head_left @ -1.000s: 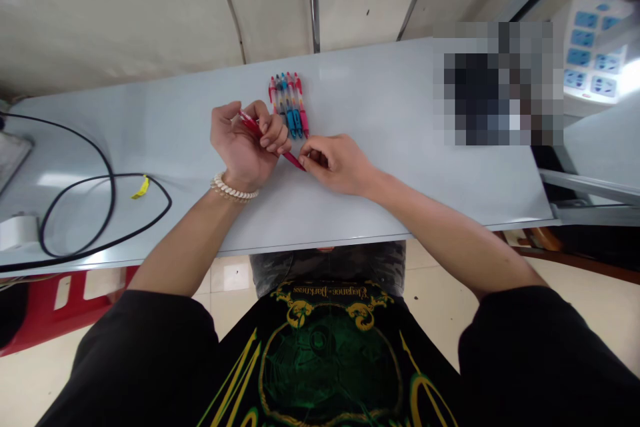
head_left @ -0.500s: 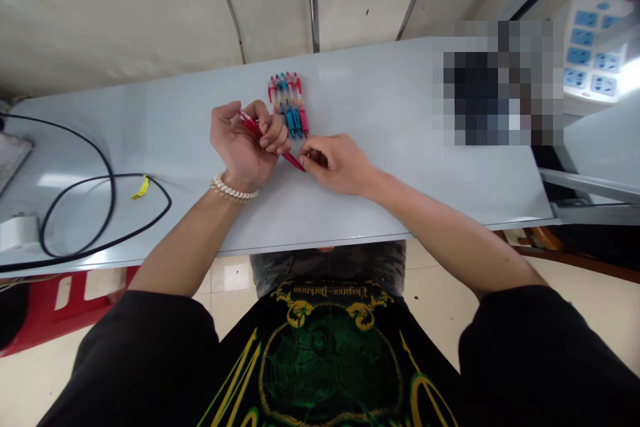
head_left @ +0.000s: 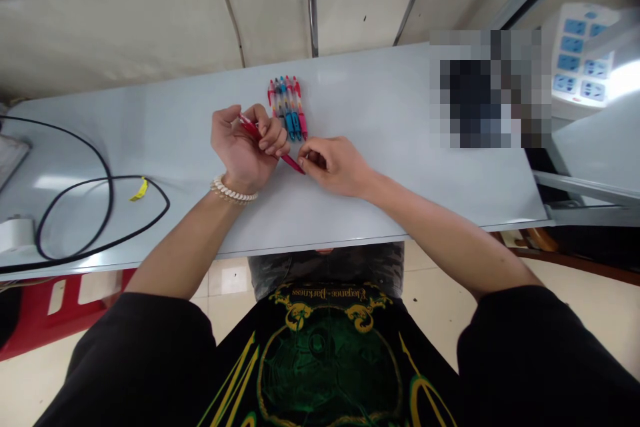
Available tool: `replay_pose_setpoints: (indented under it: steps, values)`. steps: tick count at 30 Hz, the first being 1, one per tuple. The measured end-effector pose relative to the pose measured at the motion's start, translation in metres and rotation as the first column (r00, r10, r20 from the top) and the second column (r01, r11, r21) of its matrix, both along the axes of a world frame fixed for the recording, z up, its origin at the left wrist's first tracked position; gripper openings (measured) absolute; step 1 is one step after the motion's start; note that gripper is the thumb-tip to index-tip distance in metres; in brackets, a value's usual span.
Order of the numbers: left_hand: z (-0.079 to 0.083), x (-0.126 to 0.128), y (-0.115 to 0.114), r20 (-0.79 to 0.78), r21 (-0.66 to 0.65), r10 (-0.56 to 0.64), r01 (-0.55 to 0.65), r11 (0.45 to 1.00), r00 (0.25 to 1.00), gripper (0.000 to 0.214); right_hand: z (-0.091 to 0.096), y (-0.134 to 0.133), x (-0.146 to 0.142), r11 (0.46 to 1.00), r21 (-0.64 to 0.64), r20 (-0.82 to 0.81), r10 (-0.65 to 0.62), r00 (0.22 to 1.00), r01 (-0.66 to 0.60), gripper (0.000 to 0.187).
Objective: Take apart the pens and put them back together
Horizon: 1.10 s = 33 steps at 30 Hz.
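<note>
A red pen [head_left: 250,127] lies slantwise across the palm of my left hand [head_left: 250,147], whose fingers are curled round it. Its red lower end points down to the right, past the little finger. My right hand [head_left: 333,163] is closed beside that end, thumb and forefinger pinched at or against the tip; whatever they hold, if anything, is hidden. Just beyond both hands, several click pens [head_left: 290,107] lie side by side on the grey table [head_left: 390,113], with red, pink, blue and dark grips. My left hand covers part of the row's near left side.
A looped black cable [head_left: 110,177] with a yellow tag and a white adapter [head_left: 16,235] lie at the table's left. At the far right stand a white power strip [head_left: 583,57] and metal framing. A red stool [head_left: 65,307] is below the table, at left.
Both hands keep nearly the same pose at the red pen. The view has shifted slightly, so the surroundings sit a little differently in the picture.
</note>
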<state>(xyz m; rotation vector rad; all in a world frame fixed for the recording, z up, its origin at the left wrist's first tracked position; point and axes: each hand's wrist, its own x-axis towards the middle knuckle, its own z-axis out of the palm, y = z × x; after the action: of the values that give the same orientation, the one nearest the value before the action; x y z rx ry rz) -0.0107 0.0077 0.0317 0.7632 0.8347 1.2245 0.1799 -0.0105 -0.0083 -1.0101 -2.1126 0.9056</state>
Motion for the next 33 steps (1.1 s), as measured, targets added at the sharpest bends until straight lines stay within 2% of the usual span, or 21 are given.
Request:
replay_pose_setpoints:
  steps: [6, 10, 14, 19, 24, 28, 31, 33]
  values:
    - [-0.003, 0.002, 0.001, 0.090, -0.006, 0.005, -0.004, 1.000, 0.996, 0.066, -0.003, -0.002, -0.002, 1.000, -0.014, -0.018, -0.008, 1.000, 0.008, 0.017]
    - [-0.004, 0.003, 0.000, 0.131, -0.023, 0.011, -0.008, 1.000, 0.991, 0.065, -0.007, -0.003, -0.006, 0.999, 0.035, -0.037, -0.006, 0.999, 0.008, 0.026]
    - [0.002, 0.006, -0.003, 0.171, -0.069, 0.050, -0.039, 0.997, 0.984, 0.063, -0.009, -0.005, -0.011, 0.998, 0.061, -0.027, -0.011, 1.000, 0.013, 0.018]
    - [0.006, 0.009, -0.007, 0.179, -0.099, 0.062, -0.045, 0.994, 0.982, 0.062, -0.009, -0.008, -0.015, 0.997, -0.076, -0.133, -0.007, 0.991, -0.003, 0.021]
    - [0.006, 0.009, -0.008, 0.226, -0.102, 0.045, -0.023, 0.995, 0.973, 0.065, -0.011, -0.009, -0.018, 0.996, -0.090, -0.213, -0.028, 0.977, 0.009, 0.022]
    - [0.009, 0.009, -0.008, 0.189, -0.113, 0.095, -0.075, 0.991, 0.977, 0.064, -0.010, -0.007, -0.019, 0.978, -0.207, -0.308, -0.028, 0.951, -0.038, 0.028]
    - [0.008, 0.009, -0.006, 0.160, -0.057, 0.119, -0.111, 0.992, 0.980, 0.056, -0.006, -0.005, -0.018, 0.943, -0.321, -0.409, -0.052, 0.911, -0.090, 0.037]
    - [0.004, 0.009, -0.004, 0.123, -0.002, 0.113, -0.114, 0.993, 0.986, 0.046, -0.003, -0.003, -0.016, 0.931, -0.353, -0.452, -0.086, 0.888, -0.090, 0.044]
